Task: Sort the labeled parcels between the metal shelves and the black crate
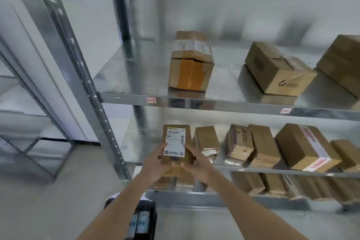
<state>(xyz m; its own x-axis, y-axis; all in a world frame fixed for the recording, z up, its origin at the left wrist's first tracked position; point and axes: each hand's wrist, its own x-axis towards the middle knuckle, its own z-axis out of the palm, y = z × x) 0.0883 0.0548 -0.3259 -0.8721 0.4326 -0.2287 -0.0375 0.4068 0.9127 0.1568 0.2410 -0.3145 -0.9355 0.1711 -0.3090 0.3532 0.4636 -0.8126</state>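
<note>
nearest to me are the two forearms reaching up from the bottom edge, and just past the left one i see the black crate (145, 220) low on the floor with a couple of dark items standing in it. from where i watch, the left hand (155, 163) and the right hand (196, 161) both grip the labeled parcel (176, 146), fingers curled round its lower corners, thumbs lying on the top face beside the white label. the parcel sits at the left end of the middle shelf (272, 170), its near end at or slightly over the front lip; i cannot tell whether it is resting on the metal or lifted clear. just to its right stands a small brown box (206, 139), close to the right fingers. my worry is that a sideways slide would nudge that neighbour and push it against the row further right. the grip is only on the near end, so if the parcel is heavy at the far end it could tip and drop toward the lower shelf (194, 196) or the crate. the steel upright (97, 103) stands close on the left, so a wide swing could clip it. on the upper shelf (224, 103) a taped box (191, 64) sits well apart from all this.
</note>
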